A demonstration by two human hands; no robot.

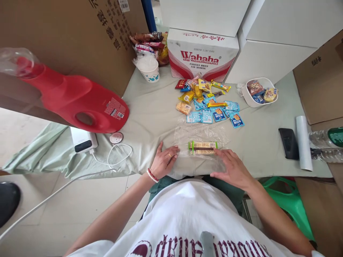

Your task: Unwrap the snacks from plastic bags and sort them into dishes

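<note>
"Pale green cloth (150,107) covers our table (268,142), with a Wahaha carton (202,59) standing at the back. Where do we find the green-ended snack packet (203,147)?"

"Near our edge, lying flat between our two hands, with clear plastic (182,134) spread around it. Whether it lies on the plastic or inside, we cannot tell."

"And our left grip (165,160)?"

"Palm down at the plastic's left side, fingers extended, thumb spread away. We see nothing enclosed in it."

"How about our right grip (232,167)?"

"Relaxed, thumb well apart from the fingers, fingertips at the packet's right end. We cannot tell whether they touch it, but they aren't closed around anything we can see."

"What sits beyond?"

"Small wrapped snacks (206,103), heaped before the carton, many of them blue or yellow. Right of those we have a white tub (249,101) holding more packets; further left, a paper cup (150,73)."

"And toward the sides?"

"Leftward, a big red bottle (69,87); rightward, a dark flat device (288,143) just beside a pale roll (304,144)."
</note>
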